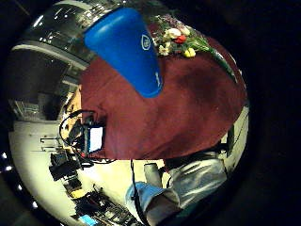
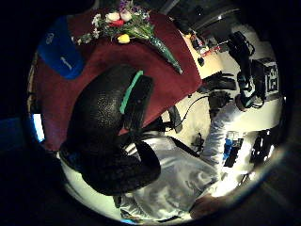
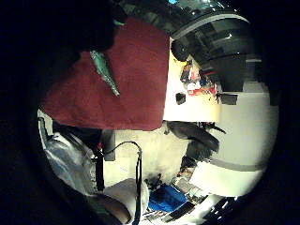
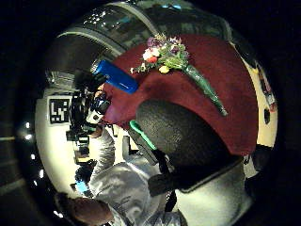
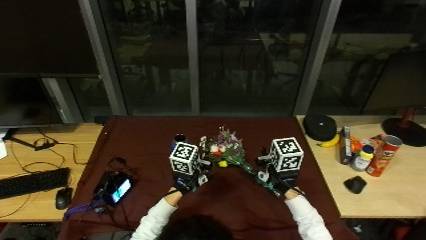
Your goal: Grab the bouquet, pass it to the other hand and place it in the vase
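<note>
the bouquet [image 5: 229, 150] lies flat on the dark red cloth [image 5: 146, 135] between the two hands, blooms pointing away from the person and the green wrapped stem [image 5: 256, 175] running back toward the right hand [image 5: 283, 182]. the vase [image 1: 127, 49], blue, stands just beyond the left hand [image 5: 186, 180]. neither hand holds anything; whether the fingers of either are straight or curled cannot be told from these views. the step in hand appears to be the pickup. recommended procedure: bring the right hand down over the stem, which lies just beside it, and close around the wrapped part, not the blooms. lift with the stem level. leave a free length of stem toward the left hand for the handover.
</note>
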Demonstrator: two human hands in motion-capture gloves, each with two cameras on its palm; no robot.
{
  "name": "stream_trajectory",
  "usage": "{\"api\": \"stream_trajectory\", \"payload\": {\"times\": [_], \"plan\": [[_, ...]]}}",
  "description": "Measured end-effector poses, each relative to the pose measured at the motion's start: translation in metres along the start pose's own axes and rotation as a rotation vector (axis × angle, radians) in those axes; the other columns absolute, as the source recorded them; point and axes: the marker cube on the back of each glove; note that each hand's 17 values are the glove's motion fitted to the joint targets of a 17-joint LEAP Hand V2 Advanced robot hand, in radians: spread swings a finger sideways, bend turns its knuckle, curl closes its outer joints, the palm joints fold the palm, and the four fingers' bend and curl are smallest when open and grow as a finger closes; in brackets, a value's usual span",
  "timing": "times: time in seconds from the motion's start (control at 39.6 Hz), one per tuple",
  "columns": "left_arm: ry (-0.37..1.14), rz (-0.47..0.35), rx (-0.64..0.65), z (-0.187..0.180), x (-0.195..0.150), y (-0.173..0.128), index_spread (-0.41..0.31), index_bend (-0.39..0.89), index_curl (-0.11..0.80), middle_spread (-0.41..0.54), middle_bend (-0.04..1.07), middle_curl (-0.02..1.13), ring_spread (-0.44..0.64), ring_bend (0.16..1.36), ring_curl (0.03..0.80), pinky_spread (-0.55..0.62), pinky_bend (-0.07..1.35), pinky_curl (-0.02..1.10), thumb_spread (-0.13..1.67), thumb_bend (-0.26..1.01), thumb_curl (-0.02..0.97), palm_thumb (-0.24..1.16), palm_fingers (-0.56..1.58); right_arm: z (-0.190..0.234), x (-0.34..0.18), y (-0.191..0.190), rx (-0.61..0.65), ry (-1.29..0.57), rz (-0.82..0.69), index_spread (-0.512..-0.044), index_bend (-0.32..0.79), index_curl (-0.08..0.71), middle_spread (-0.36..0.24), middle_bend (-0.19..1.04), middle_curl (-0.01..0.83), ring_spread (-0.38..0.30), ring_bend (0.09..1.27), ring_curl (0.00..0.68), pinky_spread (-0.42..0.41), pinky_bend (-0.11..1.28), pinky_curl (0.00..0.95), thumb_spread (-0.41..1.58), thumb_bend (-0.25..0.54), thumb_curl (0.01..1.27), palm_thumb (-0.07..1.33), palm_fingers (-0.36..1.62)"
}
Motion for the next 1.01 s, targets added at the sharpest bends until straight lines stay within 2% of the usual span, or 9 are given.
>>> {"api": "stream_trajectory", "payload": {"times": [0.03,0.08,0.18,0.4,0.45,0.5,0.61,0.78,1.01], "plan": [[-0.001,-0.001,0.000,0.000,0.000,0.000,-0.039,0.26,0.080,0.046,0.24,0.06,0.12,0.38,0.067,0.15,0.22,0.04,0.43,0.09,0.040,0.15,0.50,0.000,0.000,0.000,0.001,-0.002,0.000,-0.177,0.00,-0.011,0.038,0.15,0.025,0.077,0.44,0.086,0.121,0.54,0.124,0.41,0.115,0.05,0.20,0.37],[-0.005,-0.005,-0.002,0.001,0.000,0.000,-0.048,0.25,0.111,0.058,0.24,0.10,0.15,0.40,0.107,0.19,0.21,0.08,0.57,0.09,0.055,0.16,0.49,-0.001,0.000,0.000,0.003,-0.007,0.000,-0.218,0.02,0.009,0.050,0.16,0.046,0.095,0.49,0.130,0.151,0.59,0.173,0.55,0.114,0.07,0.21,0.34],[-0.012,-0.006,-0.006,-0.001,0.001,0.005,-0.061,0.25,0.161,0.074,0.23,0.16,0.20,0.41,0.150,0.25,0.20,0.12,0.78,0.09,0.083,0.18,0.47,-0.002,-0.001,0.001,0.006,-0.007,0.002,-0.275,0.05,0.026,0.064,0.18,0.085,0.120,0.57,0.193,0.191,0.65,0.234,0.74,0.100,0.10,0.22,0.31],[0.018,0.004,0.025,-0.004,0.001,0.003,-0.078,0.23,0.240,0.090,0.19,0.22,0.25,0.41,0.184,0.32,0.18,0.17,1.01,0.05,0.137,0.19,0.46,-0.007,-0.004,0.002,0.017,-0.025,-0.016,-0.329,0.07,0.048,0.079,0.21,0.159,0.139,0.63,0.243,0.229,0.69,0.286,0.97,0.057,0.15,0.24,0.27],[0.035,0.006,0.045,-0.006,0.001,0.001,-0.077,0.22,0.252,0.091,0.19,0.23,0.26,0.41,0.189,0.32,0.18,0.17,1.04,0.04,0.147,0.19,0.45,-0.011,-0.006,0.001,0.007,-0.031,-0.015,-0.335,0.04,0.038,0.080,0.27,0.191,0.130,0.68,0.258,0.230,0.67,0.282,0.99,0.048,0.16,0.25,0.32],[0.052,0.007,0.075,-0.009,0.001,0.000,-0.075,0.20,0.262,0.093,0.19,0.24,0.26,0.41,0.195,0.32,0.18,0.18,1.06,0.03,0.156,0.19,0.45,-0.014,-0.008,-0.001,-0.002,-0.031,-0.012,-0.335,0.03,0.033,0.080,0.30,0.209,0.120,0.70,0.263,0.230,0.67,0.285,1.02,0.039,0.17,0.25,0.33],[0.094,0.023,0.141,-0.016,0.003,0.003,0.011,0.00,0.204,0.124,0.20,0.27,0.27,0.50,0.231,0.33,0.26,0.22,1.00,-0.03,0.171,0.14,0.33,-0.018,-0.010,-0.007,-0.006,-0.018,0.001,-0.296,0.03,0.032,0.085,0.33,0.241,0.094,0.73,0.283,0.229,0.69,0.299,1.06,0.024,0.19,0.26,0.39],[0.187,0.065,0.225,-0.024,0.009,0.008,0.083,0.03,0.147,0.177,0.22,0.29,0.29,0.58,0.262,0.34,0.35,0.27,0.93,-0.04,0.204,0.09,0.24,-0.011,-0.003,-0.030,-0.071,-0.036,0.029,-0.241,0.02,0.023,0.068,0.42,0.297,0.053,0.75,0.306,0.216,0.71,0.318,1.09,0.010,0.22,0.31,0.46],[0.213,0.072,0.268,-0.027,0.010,0.005,0.135,0.04,0.110,0.223,0.23,0.31,0.31,0.66,0.288,0.34,0.44,0.31,0.89,-0.03,0.240,0.07,0.16,0.005,0.025,-0.067,-0.156,-0.126,0.117,-0.188,0.01,0.012,0.060,0.37,0.314,-0.011,0.83,0.346,0.146,0.79,0.351,1.09,-0.015,0.26,0.35,0.51]]}}
